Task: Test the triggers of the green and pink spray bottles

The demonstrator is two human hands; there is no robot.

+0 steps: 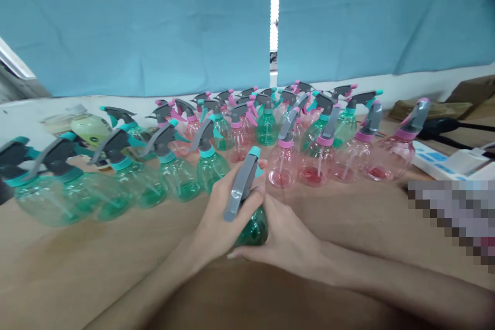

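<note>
Close in front of me, both hands are on one green spray bottle (253, 229) with a grey and teal trigger head. My left hand (222, 211) is closed around its neck, just under the spray head. Lower down, my right hand (284, 237) wraps the round body from the right side, its thumb near the base. The bottle's far side is hidden by my fingers. Beyond my hands stand green spray bottles (180, 180) on the left and pink spray bottles (282, 165) on the right.
More spray bottles in both colours stand mixed behind the front rows on the wooden table (116, 268). A large bottle of pale yellow liquid (91, 129) is at the back left. On the right lie a power strip (436, 162) and cardboard (472, 95). Blue curtains (154, 26) hang behind.
</note>
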